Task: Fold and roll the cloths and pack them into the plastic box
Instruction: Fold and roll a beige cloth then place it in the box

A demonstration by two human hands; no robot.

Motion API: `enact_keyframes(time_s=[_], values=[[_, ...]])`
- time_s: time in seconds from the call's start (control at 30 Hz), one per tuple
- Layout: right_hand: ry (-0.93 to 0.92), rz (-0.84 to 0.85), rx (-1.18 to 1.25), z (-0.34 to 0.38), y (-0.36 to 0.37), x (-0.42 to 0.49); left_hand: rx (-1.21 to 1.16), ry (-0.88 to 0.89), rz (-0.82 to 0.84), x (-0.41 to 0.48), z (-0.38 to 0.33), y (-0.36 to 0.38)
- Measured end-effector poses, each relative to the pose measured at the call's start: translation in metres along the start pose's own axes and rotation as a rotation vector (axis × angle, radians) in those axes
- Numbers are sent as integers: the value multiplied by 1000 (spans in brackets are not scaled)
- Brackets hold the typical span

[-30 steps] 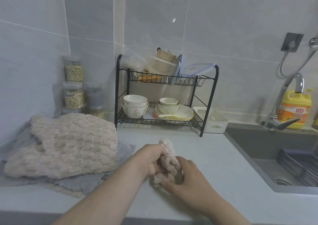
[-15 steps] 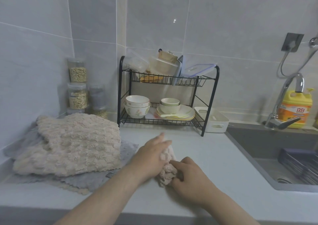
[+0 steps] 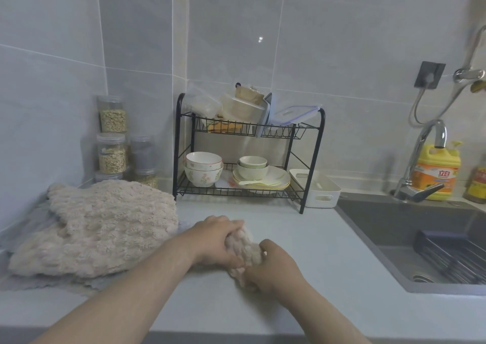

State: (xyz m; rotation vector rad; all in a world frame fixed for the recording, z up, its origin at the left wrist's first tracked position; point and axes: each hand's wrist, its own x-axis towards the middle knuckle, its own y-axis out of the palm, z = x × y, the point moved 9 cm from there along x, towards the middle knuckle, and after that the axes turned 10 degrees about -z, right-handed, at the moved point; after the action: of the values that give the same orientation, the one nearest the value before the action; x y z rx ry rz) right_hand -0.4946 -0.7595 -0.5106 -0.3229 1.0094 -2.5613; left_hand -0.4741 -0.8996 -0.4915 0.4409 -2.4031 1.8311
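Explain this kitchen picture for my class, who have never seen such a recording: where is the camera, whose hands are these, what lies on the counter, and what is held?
No machine here: a person works with bare hands. The camera is a wide-angle one worn on the head, looking forward and down, so the arms enter from the bottom. The left hand and right hand both grip one small rolled beige cloth, resting on the grey counter. To the left lies a pile of cloths, a fluffy beige one on top. Behind stand jars, a black dish rack with bowls and plates, and beside it a white plastic box. The sink is on the right.
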Motion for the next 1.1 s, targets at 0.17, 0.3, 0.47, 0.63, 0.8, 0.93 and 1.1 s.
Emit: enact_keyframes(time_s=[0.17,0.3,0.47,0.63,0.8,0.93,1.1], values=[[-119,-10,299,13,-33,7,-344,-8,-57,-11,-16,-28],[-100,-46,600,17,-65,12,-722,-111,-36,-16,-15,-36],[-130,-68,867,20,-79,42,-1204,-228,-57,-3,-8,-39],[-171,-73,1039,29,-95,101,-1545,-315,-313,46,12,-54],[-87,-127,1124,42,-108,142,-1607,-386,-503,84,19,-78],[11,-139,1107,73,-150,149,-1637,-451,-447,112,-4,-125],[78,-200,1084,127,-230,148,-1629,-497,-292,138,-46,-190]])
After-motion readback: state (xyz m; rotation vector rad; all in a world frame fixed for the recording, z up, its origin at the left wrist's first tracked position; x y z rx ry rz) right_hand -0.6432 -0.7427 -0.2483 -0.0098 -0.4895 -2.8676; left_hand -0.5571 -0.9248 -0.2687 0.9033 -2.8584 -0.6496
